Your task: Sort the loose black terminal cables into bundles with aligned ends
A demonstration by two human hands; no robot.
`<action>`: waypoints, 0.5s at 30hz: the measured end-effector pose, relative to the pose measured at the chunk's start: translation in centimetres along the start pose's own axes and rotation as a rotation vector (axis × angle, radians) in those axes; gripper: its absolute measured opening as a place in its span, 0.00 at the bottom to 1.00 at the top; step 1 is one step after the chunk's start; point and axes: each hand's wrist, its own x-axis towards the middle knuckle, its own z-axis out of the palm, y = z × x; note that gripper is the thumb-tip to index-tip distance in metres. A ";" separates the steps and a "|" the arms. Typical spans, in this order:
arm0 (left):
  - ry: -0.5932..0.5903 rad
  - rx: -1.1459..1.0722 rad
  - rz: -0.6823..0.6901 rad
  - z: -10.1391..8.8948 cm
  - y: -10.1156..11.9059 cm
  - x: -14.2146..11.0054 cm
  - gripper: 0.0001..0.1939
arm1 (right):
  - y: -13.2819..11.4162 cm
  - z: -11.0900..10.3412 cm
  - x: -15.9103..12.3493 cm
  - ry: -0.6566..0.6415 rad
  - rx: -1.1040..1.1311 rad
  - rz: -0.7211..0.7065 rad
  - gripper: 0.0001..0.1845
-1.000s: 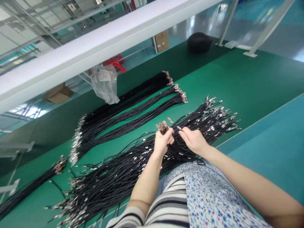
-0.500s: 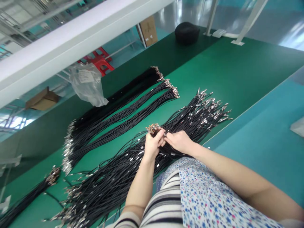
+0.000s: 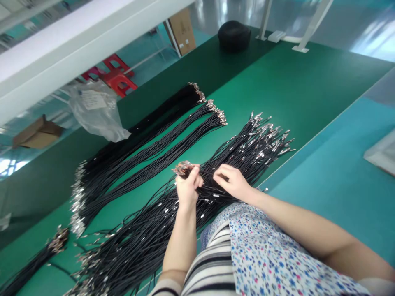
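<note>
My left hand (image 3: 187,187) is closed round a small bunch of black wires, whose metal terminal ends (image 3: 182,167) stick out above my fist. My right hand (image 3: 231,181) is just to its right, fingers pinched on a single black wire over the loose pile. That loose pile of black wires with metal terminals (image 3: 253,144) lies spread across the green mat (image 3: 293,94) in front of me.
Neat bundles of black wires (image 3: 148,144) lie further back on the mat, another bundle (image 3: 40,255) at the lower left. A clear plastic bag (image 3: 95,111) sits at the mat's far edge, a black round case (image 3: 233,35) at the far end. A white beam (image 3: 77,45) crosses overhead.
The view has shifted, so everything sits lower-left in frame. My right hand has drawn slightly away from my left along a wire; my left still grips the bunch.
</note>
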 end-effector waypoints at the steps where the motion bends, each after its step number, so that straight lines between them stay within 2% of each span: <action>1: 0.033 -0.011 0.012 -0.1 0.0 0.2 0.11 | 0.2 0.3 -0.5 0.009 0.023 0.062 0.08; 3: 0.042 -0.005 0.008 -0.2 0.1 0.6 0.10 | 0.6 0.9 -1.4 0.023 0.029 0.150 0.08; 5: 0.007 0.025 -0.014 -0.1 0.0 0.7 0.10 | 1.1 1.0 -1.7 0.016 0.027 0.173 0.08; 6: -0.014 0.037 -0.027 -0.1 0.0 0.6 0.10 | 1.5 0.7 -1.8 -0.023 0.056 0.180 0.08; 8: -0.045 0.045 -0.047 -0.1 0.0 0.5 0.10 | 2.8 -0.7 -1.6 -0.180 0.201 0.237 0.07; 10: -0.065 0.063 -0.050 -0.4 0.1 0.5 0.10 | 4.9 -2.9 -1.4 -0.275 0.332 0.396 0.11; 11: -0.065 0.092 -0.033 -0.5 0.2 0.5 0.10 | 6.2 -4.1 -1.4 -0.250 0.310 0.511 0.13; 13: -0.061 0.164 0.020 -0.7 0.3 0.4 0.09 | 8.8 -6.2 -1.6 -0.105 0.102 0.733 0.13; 15: -0.091 0.159 0.049 -0.5 0.4 0.4 0.10 | 10.8 -7.2 -1.9 -0.014 -0.122 0.852 0.11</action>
